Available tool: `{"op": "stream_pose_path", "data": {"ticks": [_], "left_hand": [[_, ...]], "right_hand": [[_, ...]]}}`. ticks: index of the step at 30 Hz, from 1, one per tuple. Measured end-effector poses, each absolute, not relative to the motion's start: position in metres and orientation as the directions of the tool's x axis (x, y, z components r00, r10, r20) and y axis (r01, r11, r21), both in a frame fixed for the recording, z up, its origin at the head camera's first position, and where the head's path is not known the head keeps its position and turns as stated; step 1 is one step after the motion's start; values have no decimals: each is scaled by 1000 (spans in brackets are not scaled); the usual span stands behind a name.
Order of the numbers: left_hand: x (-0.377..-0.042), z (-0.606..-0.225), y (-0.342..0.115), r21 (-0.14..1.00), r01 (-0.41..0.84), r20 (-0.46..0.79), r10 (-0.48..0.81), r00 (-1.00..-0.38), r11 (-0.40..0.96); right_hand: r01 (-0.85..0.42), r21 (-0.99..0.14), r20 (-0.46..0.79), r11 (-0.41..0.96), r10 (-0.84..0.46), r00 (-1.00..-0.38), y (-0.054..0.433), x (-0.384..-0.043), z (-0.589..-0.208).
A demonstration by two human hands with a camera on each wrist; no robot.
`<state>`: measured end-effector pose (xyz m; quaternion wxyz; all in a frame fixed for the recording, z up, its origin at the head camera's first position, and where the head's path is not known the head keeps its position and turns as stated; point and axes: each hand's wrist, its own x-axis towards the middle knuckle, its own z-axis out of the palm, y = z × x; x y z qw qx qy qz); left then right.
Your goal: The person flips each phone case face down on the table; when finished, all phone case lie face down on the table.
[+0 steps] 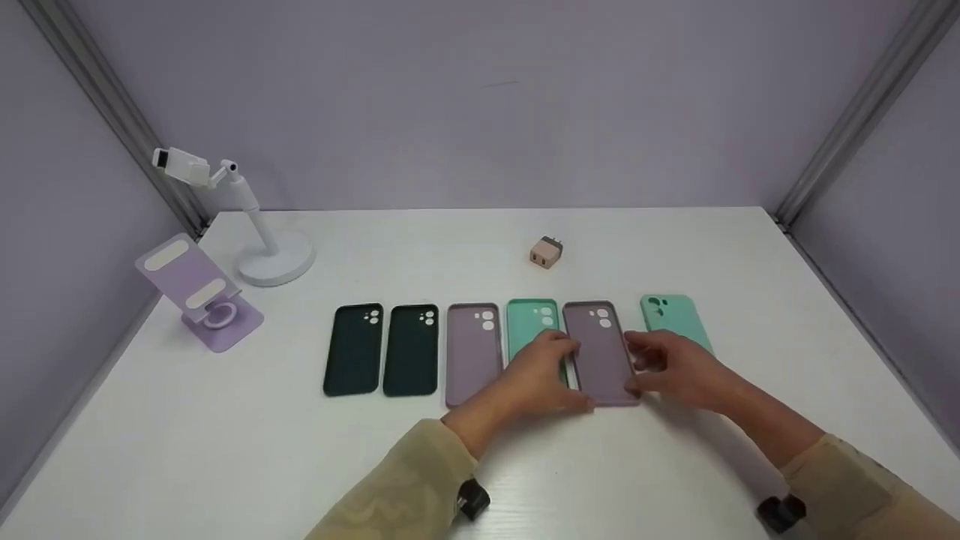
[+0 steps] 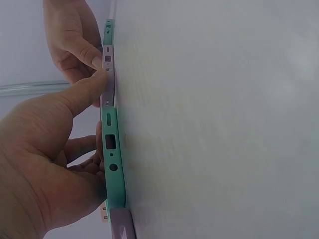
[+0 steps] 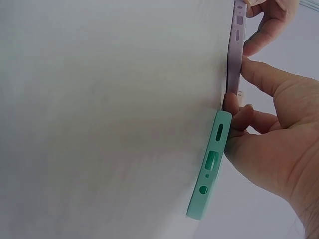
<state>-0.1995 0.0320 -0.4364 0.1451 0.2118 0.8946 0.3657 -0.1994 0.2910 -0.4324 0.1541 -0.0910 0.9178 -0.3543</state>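
Mauve phone case [image 1: 602,358]: front-right of beige two-port charger [image 1: 545,253] | I see left hand [image 1: 534,376] grasping case's left edge, right hand [image 1: 681,369] its right | one mint phone case [image 1: 529,324] directly before charger | dark phone cases [image 1: 354,352] front-left of charger

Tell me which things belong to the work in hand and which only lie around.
Likely in the work:
purple cases, the right one touched by left hand and right hand
green cases
dark cases

Apparently lying around:
charger
white stand
purple stand
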Motion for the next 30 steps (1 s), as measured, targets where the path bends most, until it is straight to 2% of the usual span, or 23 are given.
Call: {"op": "stream_pose_path", "data": {"ticks": [9, 30], "left_hand": [[-200, -438, 30, 721, 309, -65, 505, -861, 620], [-201, -439, 32, 715, 300, -80, 500, -863, 632]], "right_hand": [[-121, -697, -177, 707, -333, -926, 291, -200, -430], [-57, -672, -206, 738, -260, -943, 284, -195, -425]]}}
